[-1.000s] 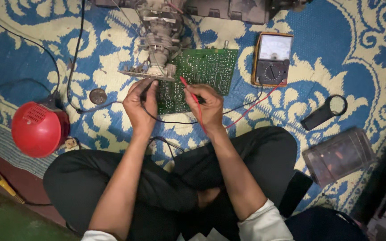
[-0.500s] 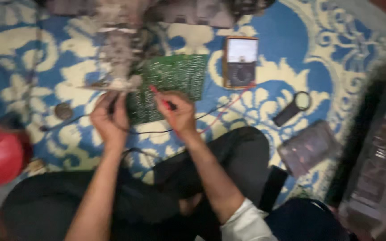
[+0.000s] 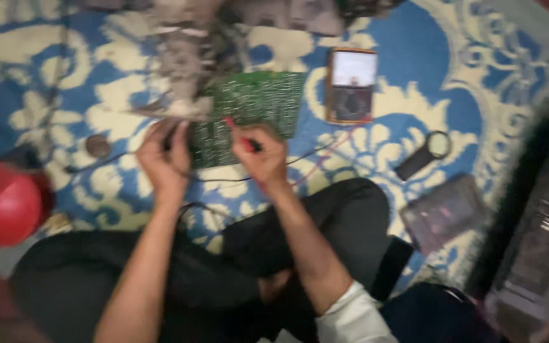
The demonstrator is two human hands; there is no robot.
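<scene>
Green circuit board [image 3: 249,114] flat on blue-cream carpet [image 3: 414,57], just ahead of crossed legs. Right hand [image 3: 263,159] pinches red probe [image 3: 239,134], tip on board. Left hand [image 3: 163,157] grips black probe [image 3: 170,141] at board's left edge. Meter [image 3: 351,94] right of board. Frame blurred.

place: home floor repair spot | cues: patterned carpet [image 3: 414,63], multimeter [image 3: 349,94], circuit board [image 3: 249,111]

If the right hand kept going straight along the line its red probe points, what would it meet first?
The right hand aims its red probe up and left, so it would probably meet the green circuit board first, already at the tip. The blurred picture hides actual contact.
</scene>
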